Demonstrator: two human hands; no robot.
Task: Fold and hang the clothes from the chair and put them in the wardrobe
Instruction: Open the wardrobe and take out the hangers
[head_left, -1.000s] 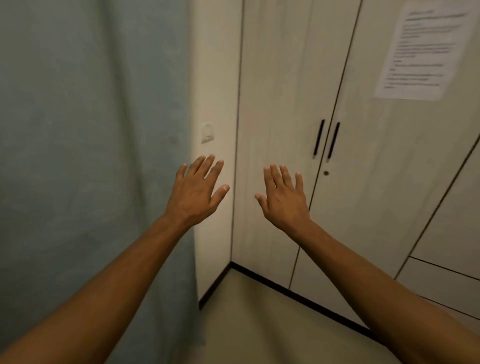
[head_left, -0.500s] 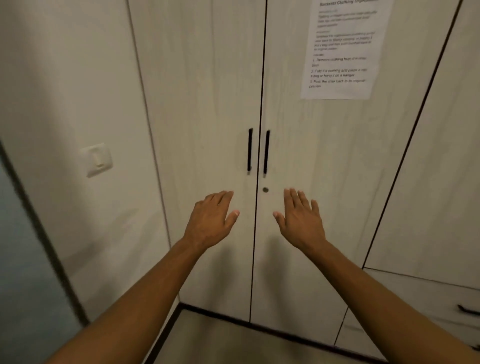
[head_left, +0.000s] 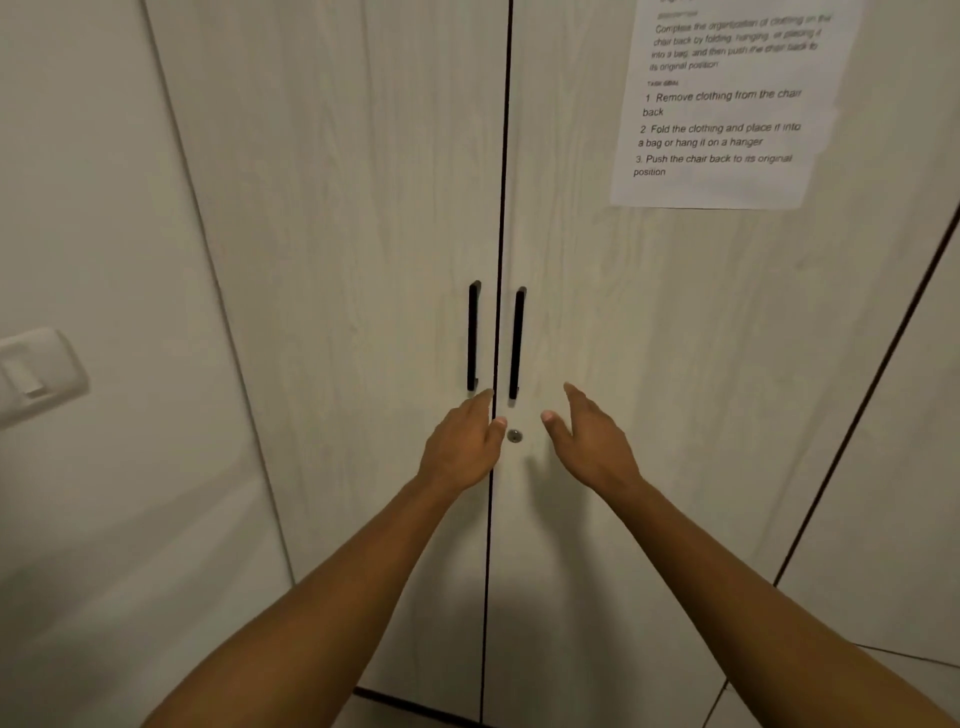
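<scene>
At the wardrobe (head_left: 363, 260), both hands have closed in on its handles: left hand (head_left: 462, 447) and right hand (head_left: 587, 447) spread, empty, doors shut. Clothes are out of view; opening likely comes next.

Wardrobe (head_left: 363, 260): pale wood-grain double doors shut, two black vertical handles (head_left: 473, 338) flanking centre seam, small round lock (head_left: 514, 435) at 6 o'clock below.

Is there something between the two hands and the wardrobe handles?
Nothing visible. The left hand and right hand are open just below the left handle and right handle, with only bare door between.
</scene>
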